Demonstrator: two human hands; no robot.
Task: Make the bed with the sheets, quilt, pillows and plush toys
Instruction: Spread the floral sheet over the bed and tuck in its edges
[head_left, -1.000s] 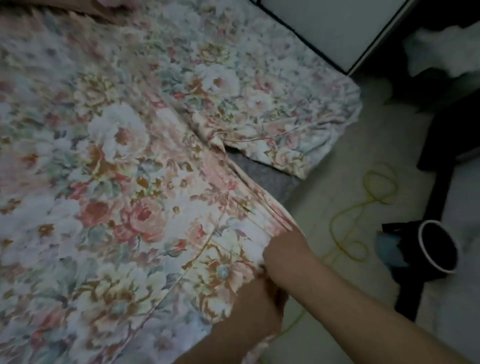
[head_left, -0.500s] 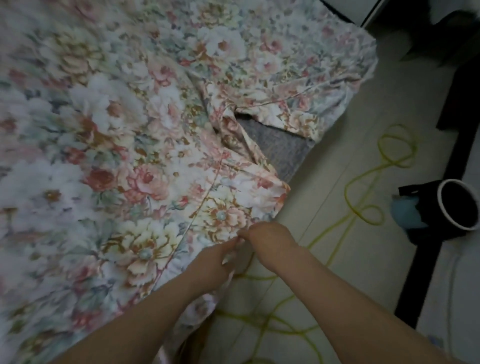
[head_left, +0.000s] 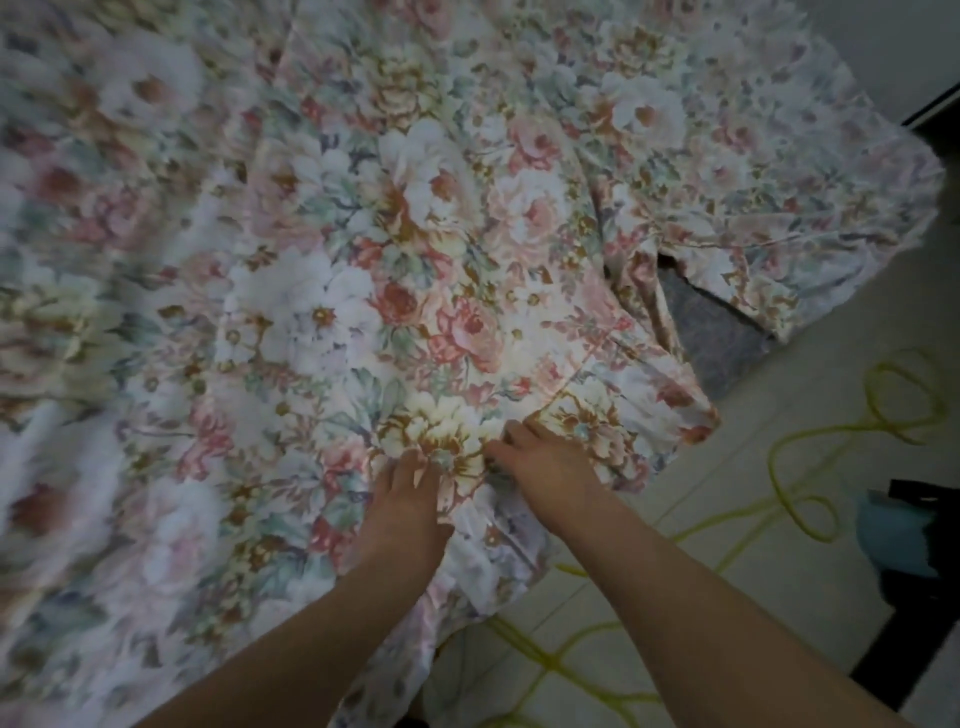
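Two hands (head_left: 483, 483) on floral sheet (head_left: 395, 270), yellow cord (head_left: 810, 467) nearby

A single wide-angle view comes from the person's head, looking forward and steeply down over both forearms onto the floral sheet (head_left: 363, 270) spread across the bed, close enough that the cloth fills most of the frame. The left hand (head_left: 410, 499) and right hand (head_left: 545, 467) sit low and near centre. The tiled floor (head_left: 779, 545) with a yellow cord (head_left: 810, 467) runs along the right edge.
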